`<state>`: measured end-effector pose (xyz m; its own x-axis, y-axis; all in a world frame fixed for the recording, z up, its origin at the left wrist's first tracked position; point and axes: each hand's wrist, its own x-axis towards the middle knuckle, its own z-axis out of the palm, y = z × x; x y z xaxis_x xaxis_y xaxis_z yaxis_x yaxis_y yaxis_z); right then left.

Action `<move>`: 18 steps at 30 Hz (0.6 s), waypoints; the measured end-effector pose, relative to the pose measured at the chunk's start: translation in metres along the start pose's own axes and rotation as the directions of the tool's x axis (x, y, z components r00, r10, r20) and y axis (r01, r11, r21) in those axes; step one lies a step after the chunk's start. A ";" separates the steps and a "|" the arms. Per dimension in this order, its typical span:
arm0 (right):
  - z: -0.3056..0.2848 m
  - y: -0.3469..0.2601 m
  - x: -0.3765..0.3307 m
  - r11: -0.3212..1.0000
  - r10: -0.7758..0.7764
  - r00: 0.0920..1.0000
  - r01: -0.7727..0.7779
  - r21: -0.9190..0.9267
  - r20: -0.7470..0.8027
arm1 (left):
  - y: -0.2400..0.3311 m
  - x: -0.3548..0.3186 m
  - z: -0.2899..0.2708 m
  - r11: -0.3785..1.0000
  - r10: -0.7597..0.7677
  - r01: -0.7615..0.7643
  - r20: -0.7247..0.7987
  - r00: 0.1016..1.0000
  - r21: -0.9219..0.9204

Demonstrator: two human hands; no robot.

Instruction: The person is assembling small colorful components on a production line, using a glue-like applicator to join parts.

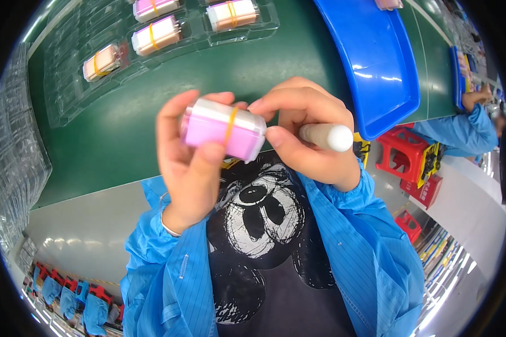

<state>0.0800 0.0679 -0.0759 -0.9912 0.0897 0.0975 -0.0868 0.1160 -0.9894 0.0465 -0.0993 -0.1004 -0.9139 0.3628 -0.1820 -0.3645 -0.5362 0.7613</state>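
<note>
My left hand [188, 151] is closed around a small pink and white block-shaped pack [208, 135] with a yellow band around its middle. The pack is held tilted above the near edge of the green table. Against the folded fingers of my right hand [315, 132] rests a beige cylinder with a rounded white end [336, 137]; its other end is hidden in the hand. The thumb and forefinger of that hand are at the right end of the pack. Whether they pinch it I cannot tell.
Clear plastic trays [95, 45] on the green table [253, 64] hold several banded packs [156, 36]. A blue bin [379, 73] stands to the right. Stacked clear trays [17, 123] rise at the left. Beyond the bin are a red stool [399, 151] and another person's blue sleeve [458, 135].
</note>
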 end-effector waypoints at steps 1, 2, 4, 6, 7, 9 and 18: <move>-0.003 -0.001 0.001 0.999 -0.006 1.000 0.007 -0.034 0.022 | 0.002 0.001 -0.004 0.965 0.138 -0.152 0.079 0.987 0.215; -0.006 -0.001 0.001 0.998 -0.011 0.999 0.014 -0.067 0.044 | 0.005 0.002 -0.012 0.862 0.251 -0.306 0.185 0.950 0.405; -0.009 0.003 0.000 0.997 -0.024 0.999 0.027 -0.072 0.036 | 0.014 0.010 -0.020 0.475 0.384 -0.603 0.466 0.797 0.641; -0.008 0.003 0.000 0.997 -0.019 0.999 0.021 -0.074 0.029 | 0.018 0.016 -0.022 0.404 0.359 -0.682 0.580 0.731 0.610; -0.007 0.003 -0.001 0.997 -0.018 0.999 0.021 -0.074 0.039 | 0.019 0.016 -0.022 0.369 0.340 -0.719 0.635 0.694 0.589; -0.006 0.003 -0.002 0.997 -0.016 0.998 0.020 -0.073 0.056 | 0.018 0.013 -0.019 0.407 0.335 -0.715 0.635 0.696 0.569; -0.003 0.005 -0.002 0.991 -0.098 0.992 0.105 -0.088 0.083 | 0.015 0.012 -0.021 0.500 0.345 -0.697 0.620 0.705 0.514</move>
<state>0.0817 0.0713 -0.0807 -0.9827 -0.0047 0.1849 -0.1817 0.2110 -0.9604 0.0260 -0.1192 -0.1044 -0.6594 0.5430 0.5199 0.5462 -0.1291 0.8277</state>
